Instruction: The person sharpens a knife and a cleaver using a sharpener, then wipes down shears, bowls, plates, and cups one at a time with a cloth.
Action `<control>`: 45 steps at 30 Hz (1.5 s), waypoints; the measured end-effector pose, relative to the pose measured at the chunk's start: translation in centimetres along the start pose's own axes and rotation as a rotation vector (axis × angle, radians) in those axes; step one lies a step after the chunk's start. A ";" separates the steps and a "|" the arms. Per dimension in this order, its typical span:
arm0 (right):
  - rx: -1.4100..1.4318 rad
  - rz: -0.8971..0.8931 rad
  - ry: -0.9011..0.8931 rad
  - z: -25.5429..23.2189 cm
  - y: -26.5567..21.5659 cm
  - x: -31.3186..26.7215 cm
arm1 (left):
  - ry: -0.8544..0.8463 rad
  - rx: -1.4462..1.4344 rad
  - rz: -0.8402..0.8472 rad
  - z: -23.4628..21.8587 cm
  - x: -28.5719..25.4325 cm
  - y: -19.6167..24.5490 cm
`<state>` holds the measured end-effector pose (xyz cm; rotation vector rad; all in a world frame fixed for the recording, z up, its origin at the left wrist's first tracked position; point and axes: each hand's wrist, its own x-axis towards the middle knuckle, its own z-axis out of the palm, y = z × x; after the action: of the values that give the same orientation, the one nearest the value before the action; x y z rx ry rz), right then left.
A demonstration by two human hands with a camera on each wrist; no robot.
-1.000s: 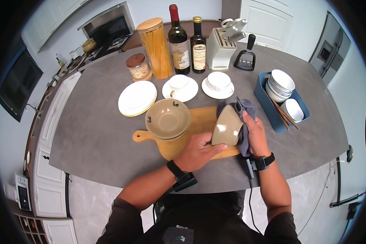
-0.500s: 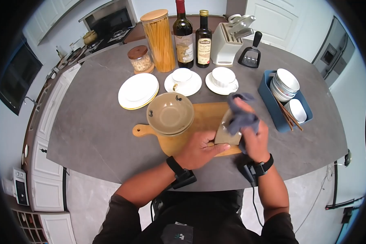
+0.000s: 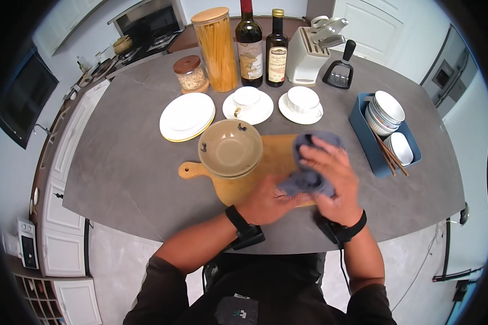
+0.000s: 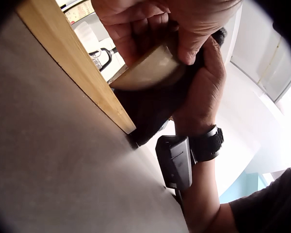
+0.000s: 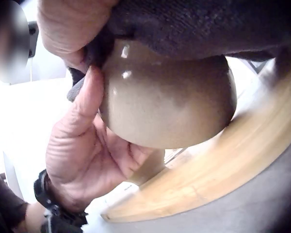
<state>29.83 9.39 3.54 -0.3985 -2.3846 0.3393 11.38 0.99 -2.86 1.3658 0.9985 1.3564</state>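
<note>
The left hand (image 3: pixel 267 201) has its grip around a glazed tan bowl (image 5: pixel 167 104), near the three-o'clock end of the cutting board (image 3: pixel 279 149); the right hand (image 3: pixel 337 181) grips a grey-blue cloth (image 3: pixel 308 183) against it. Stacked bowls (image 3: pixel 230 147) sit at eleven o'clock from the left hand.

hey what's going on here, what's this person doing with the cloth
The person's left hand grips a tan bowl tipped on its side over the wooden board. The right hand holds a gray-blue cloth against it, and it looks like wiping. Matching tan bowls sit stacked at the board's handle end, untouched by either hand.
</note>
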 end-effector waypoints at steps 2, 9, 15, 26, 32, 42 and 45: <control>0.283 0.157 0.287 0.9 1.8 0.0 | -0.051 0.063 -0.027 -0.3 0.4 0.6; 1.241 0.847 0.372 1.3 5.5 -2.2 | -0.178 0.179 -0.075 -0.8 0.6 1.7; 1.036 0.755 0.361 1.0 4.2 -2.5 | -0.110 -0.067 -0.089 -0.8 0.8 1.7; -0.166 -0.225 0.053 -0.4 -0.8 1.1 | -0.128 0.239 0.093 -2.1 -0.4 0.2; 0.753 0.594 0.420 2.1 1.8 -1.0 | -0.151 0.077 -0.064 -1.2 0.2 0.4; 0.711 0.628 0.419 2.4 3.4 -2.4 | -0.110 -0.122 -0.047 -0.3 0.5 0.0; 0.415 0.187 0.314 1.1 3.2 -1.8 | -0.117 -0.096 -0.039 -0.4 0.4 -0.1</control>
<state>30.96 11.55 0.54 -0.4419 -1.9140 0.7800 11.00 1.46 -2.92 1.3311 0.8666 1.2649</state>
